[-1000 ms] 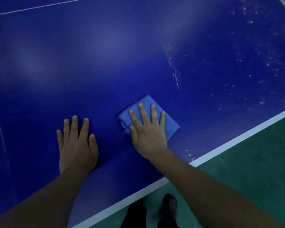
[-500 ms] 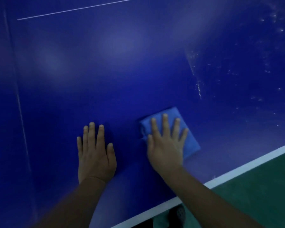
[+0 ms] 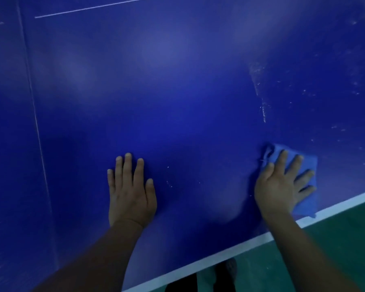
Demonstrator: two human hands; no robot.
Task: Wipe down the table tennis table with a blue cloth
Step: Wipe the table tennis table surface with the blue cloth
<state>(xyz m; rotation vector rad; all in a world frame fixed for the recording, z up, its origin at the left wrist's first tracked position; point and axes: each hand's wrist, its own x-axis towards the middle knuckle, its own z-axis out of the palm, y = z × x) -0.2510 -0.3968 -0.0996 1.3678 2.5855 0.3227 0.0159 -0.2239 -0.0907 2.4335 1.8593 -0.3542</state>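
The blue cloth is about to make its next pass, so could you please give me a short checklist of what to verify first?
1. Blue cloth lies flat under the right hand, fingers spread over it: ok.
2. Left hand rests flat on the table, clear of the cloth: ok.
3. Cloth stays fully on the table: not ok, its near corner overlaps the white edge line.
4. Dirt left to wipe: not ok, a white streak and specks lie beyond the cloth.
5. Whether the cloth is damp: cannot tell.

Cloth under right hand; left hand on table.
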